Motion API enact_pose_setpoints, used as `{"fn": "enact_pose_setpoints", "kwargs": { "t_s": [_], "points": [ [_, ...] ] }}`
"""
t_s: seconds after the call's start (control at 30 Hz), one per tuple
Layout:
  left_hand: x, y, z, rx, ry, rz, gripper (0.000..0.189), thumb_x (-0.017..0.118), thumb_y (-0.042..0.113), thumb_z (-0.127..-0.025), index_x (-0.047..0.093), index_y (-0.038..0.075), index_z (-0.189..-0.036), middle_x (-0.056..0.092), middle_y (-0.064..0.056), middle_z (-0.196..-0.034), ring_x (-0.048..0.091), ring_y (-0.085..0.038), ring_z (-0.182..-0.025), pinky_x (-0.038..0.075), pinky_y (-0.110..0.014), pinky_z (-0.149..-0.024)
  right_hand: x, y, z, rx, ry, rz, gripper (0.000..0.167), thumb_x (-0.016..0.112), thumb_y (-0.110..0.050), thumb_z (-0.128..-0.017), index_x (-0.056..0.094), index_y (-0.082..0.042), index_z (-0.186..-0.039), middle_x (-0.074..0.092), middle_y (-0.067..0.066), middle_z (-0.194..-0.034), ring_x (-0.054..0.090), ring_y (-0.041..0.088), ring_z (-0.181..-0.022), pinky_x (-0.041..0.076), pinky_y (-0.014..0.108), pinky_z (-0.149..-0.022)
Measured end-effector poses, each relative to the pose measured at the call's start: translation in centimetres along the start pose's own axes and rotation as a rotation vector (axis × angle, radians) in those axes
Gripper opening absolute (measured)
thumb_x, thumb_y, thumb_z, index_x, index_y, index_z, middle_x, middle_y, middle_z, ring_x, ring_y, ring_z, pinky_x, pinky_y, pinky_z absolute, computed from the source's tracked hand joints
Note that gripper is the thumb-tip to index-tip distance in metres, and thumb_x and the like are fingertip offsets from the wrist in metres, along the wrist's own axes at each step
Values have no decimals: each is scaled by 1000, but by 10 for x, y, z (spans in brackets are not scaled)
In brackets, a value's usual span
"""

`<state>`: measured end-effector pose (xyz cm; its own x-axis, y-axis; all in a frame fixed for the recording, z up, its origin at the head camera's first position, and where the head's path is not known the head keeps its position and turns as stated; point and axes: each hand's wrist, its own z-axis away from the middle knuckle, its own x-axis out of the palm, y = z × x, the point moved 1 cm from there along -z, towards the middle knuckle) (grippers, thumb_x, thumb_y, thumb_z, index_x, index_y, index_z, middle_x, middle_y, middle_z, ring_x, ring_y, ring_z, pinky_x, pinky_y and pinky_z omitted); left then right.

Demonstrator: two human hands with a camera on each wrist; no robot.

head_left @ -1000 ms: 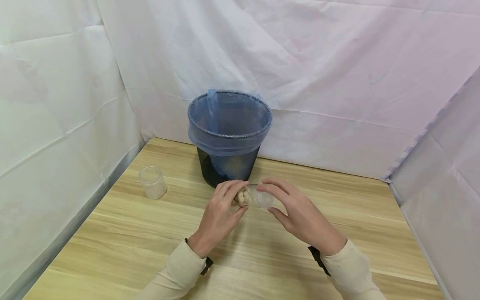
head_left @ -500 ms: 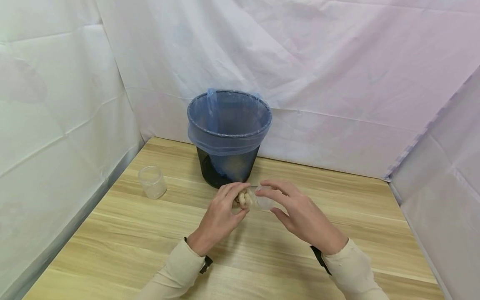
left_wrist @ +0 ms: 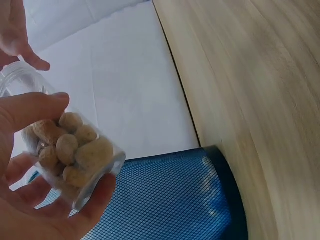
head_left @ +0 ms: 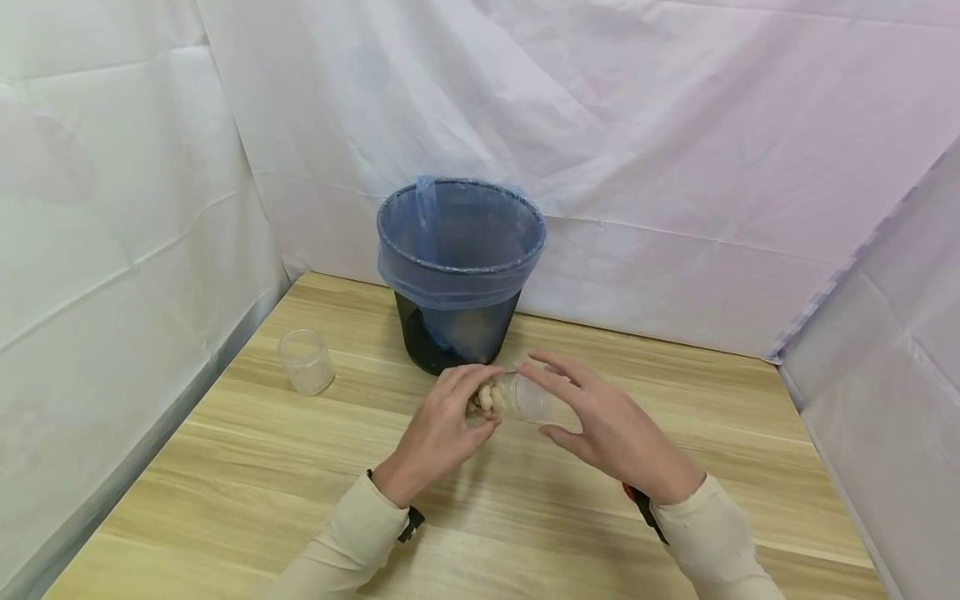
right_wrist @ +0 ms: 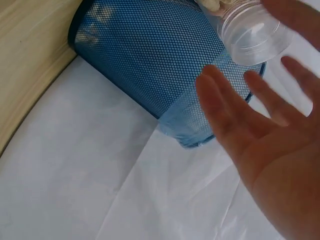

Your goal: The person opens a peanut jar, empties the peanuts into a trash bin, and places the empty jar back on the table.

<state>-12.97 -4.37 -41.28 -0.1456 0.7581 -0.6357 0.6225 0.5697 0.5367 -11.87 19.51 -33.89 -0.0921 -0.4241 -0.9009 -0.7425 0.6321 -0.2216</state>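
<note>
Between the two hands, a clear plastic jar (head_left: 531, 402) lies on its side in the air, its screw-top end pointing right. Rounded beige, nut-like pieces (left_wrist: 67, 147) fill its base half. My left hand (head_left: 437, 427) grips the jar round that half, thumb and fingers on opposite sides. Over the capped end, my right hand (head_left: 611, 429) is spread. In the right wrist view its fingers (right_wrist: 220, 102) are straight and stand apart from the clear lid (right_wrist: 257, 37).
A black mesh bin (head_left: 457, 329) with a blue bag liner (head_left: 457, 287) stands just beyond the hands. To the left is a second clear jar (head_left: 306, 364), upright on the wooden table (head_left: 525, 533). White cloth (head_left: 675, 167) hangs around the back and sides.
My right hand's fingers have spread and shifted slightly to the right, showing more of the jar's capped end. The left hand keeps its grip, almost still.
</note>
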Motion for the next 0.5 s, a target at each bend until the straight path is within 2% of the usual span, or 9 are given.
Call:
{"fn": "enact_pose_setpoints", "kwargs": {
  "t_s": [0.1, 0.2, 0.3, 0.37, 0.5],
  "points": [
    [0, 2, 0, 38, 44, -53, 64, 95, 3, -79, 69, 9, -138, 69, -10, -134, 64, -28, -124, 61, -40, -100, 0, -1, -1, 92, -19, -36, 95, 93, -30, -87, 42, -18, -166, 53, 9, -162, 71, 26, -125, 65, 41, -88],
    [1, 2, 0, 71, 78, -93, 65, 96, 1, -77, 70, 9, -136, 68, -10, -131, 64, -28, -124, 62, -39, -98, 2, -3, -2, 170, -29, -90, 78, 84, -39, -96, 47, -16, -161, 61, 5, -152, 73, 18, -114, 64, 37, -84],
    [1, 1, 1, 95, 101, -123, 65, 97, 2, -76, 70, 9, -135, 68, -8, -130, 64, -27, -123, 62, -38, -97, 3, -3, -3, 216, -42, -136, 58, 78, -37, -101, 57, -16, -151, 68, 2, -136, 73, 14, -103, 62, 32, -78],
    [1, 1, 2, 102, 107, -136, 65, 98, 3, -75, 71, 10, -134, 68, -8, -129, 64, -27, -123, 62, -37, -96, 3, -3, -3, 223, -48, -151, 50, 77, -33, -103, 60, -15, -146, 70, 1, -129, 73, 14, -102, 62, 31, -77],
    [-2, -2, 3, 65, 111, -125, 66, 98, 2, -75, 70, 10, -135, 69, -8, -130, 64, -28, -123, 63, -37, -93, 0, -2, -3, 188, -30, -135, 51, 80, -25, -101, 61, -12, -146, 70, 4, -131, 72, 17, -105, 63, 33, -82]
  ]
}}
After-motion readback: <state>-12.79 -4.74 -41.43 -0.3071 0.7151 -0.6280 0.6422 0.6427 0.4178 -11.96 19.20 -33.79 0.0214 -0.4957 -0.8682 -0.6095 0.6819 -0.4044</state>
